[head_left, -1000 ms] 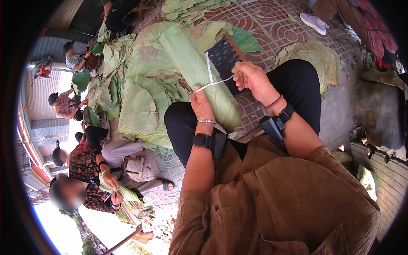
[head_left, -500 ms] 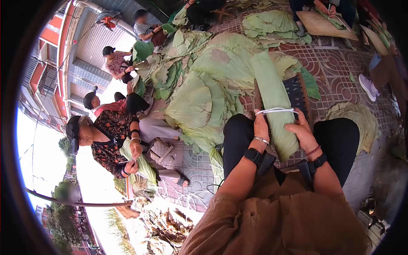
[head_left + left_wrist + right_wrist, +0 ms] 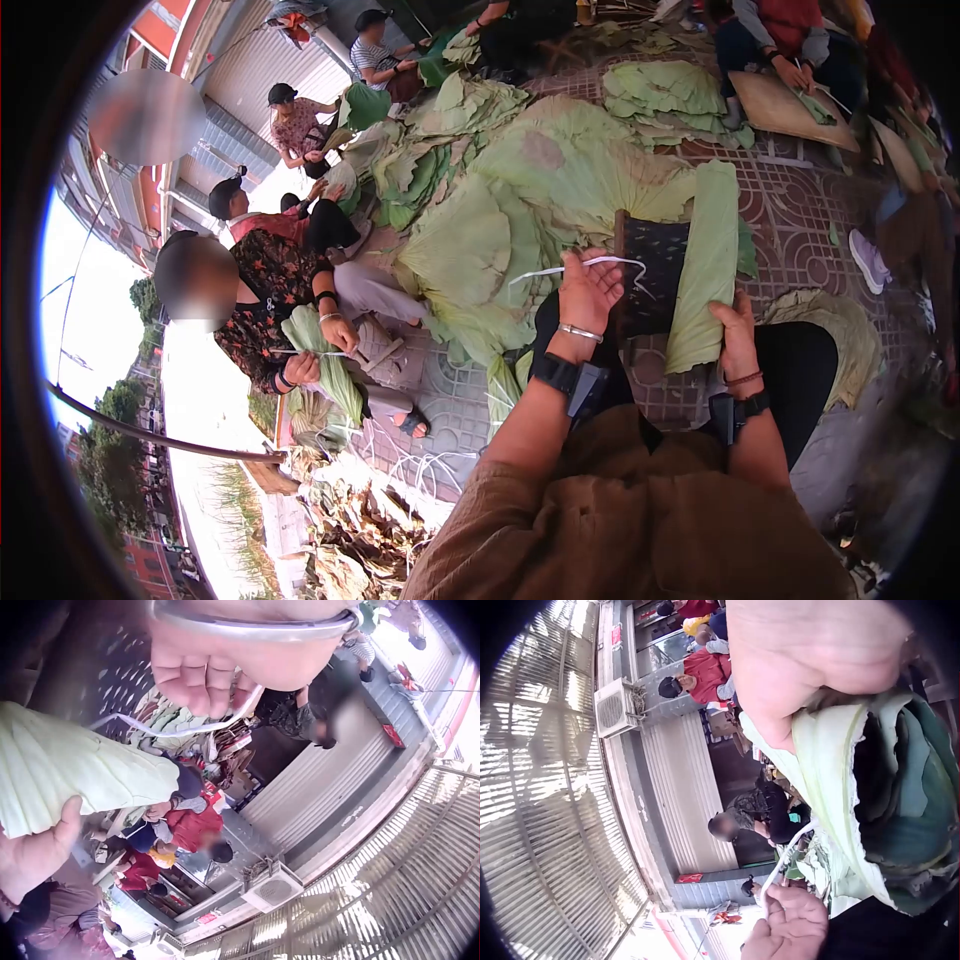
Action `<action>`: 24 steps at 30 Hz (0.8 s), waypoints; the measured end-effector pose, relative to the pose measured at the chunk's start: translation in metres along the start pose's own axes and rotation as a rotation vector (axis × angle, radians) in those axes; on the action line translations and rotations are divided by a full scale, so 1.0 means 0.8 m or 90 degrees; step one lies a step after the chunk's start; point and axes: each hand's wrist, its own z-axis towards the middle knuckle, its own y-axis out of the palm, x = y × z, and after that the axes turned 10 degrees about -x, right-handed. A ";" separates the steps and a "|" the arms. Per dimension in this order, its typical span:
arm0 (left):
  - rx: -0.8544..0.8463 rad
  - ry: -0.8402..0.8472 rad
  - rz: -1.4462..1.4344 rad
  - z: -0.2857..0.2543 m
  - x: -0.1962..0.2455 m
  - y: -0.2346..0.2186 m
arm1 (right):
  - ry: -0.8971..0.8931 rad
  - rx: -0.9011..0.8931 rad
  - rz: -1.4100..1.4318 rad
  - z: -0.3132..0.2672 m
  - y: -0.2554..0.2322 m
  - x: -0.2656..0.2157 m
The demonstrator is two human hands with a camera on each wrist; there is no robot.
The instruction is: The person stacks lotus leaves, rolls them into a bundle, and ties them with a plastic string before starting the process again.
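Observation:
My right hand (image 3: 738, 335) grips the lower end of a long roll of pale green leaves (image 3: 705, 265), thumb on its side. In the right wrist view the roll's open end (image 3: 907, 802) shows layers of darker leaf inside. My left hand (image 3: 588, 300), palm turned up, holds a white string (image 3: 535, 272) whose two ends trail out to either side, apart from the roll in the head view. A dark perforated crate (image 3: 652, 285) with a brown rim stands between my knees, left of the roll.
Broad stacks of flattened leaves (image 3: 470, 240) spread ahead and to the left, with another pile (image 3: 665, 95) farther back. A small leaf stack (image 3: 835, 340) lies by my right knee. A seated person (image 3: 275, 300) at left works on a leaf bundle. Loose strings (image 3: 420, 460) litter the tiles.
The string, looped across the roll half a second ago, is now off it in my left hand. The roll has swung rightward with my right hand, and my left hand has drawn away leftward.

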 end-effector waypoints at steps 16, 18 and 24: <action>0.428 -0.071 0.004 -0.189 0.108 -0.294 | 0.096 -0.017 -0.107 0.007 0.001 0.012; 0.563 -0.177 -0.055 -0.233 0.113 -0.331 | 0.105 -0.012 -0.119 0.005 0.004 0.015; 0.776 -0.214 0.362 -0.412 0.152 -0.564 | 0.097 -0.017 -0.140 0.010 0.008 0.026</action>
